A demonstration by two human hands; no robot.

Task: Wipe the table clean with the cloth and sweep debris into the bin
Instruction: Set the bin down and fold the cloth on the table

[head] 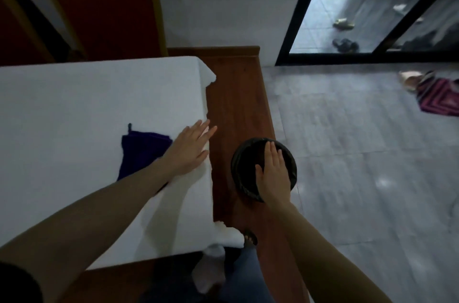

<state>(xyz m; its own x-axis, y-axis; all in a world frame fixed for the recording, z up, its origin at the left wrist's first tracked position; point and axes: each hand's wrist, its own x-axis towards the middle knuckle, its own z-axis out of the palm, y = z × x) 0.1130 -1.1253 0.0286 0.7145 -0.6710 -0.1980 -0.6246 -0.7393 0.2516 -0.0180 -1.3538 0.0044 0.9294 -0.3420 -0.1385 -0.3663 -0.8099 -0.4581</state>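
Observation:
A dark purple cloth (140,151) lies flat on the white tablecloth (87,109), partly hidden by my left forearm. My left hand (191,147) rests palm down, fingers spread, at the right edge of the tablecloth, just right of the cloth and holding nothing. A round bin with a black liner (239,166) sits beside the wooden table edge (236,104). My right hand (272,173) lies across the bin's open top, fingers extended over the rim. I cannot make out any debris on the table.
A red chair with a gold frame (106,12) stands behind the table. Grey tiled floor (360,166) spreads to the right, with a striped mat (439,96) and shoes near a glass door (372,4). My foot (249,238) shows below the table corner.

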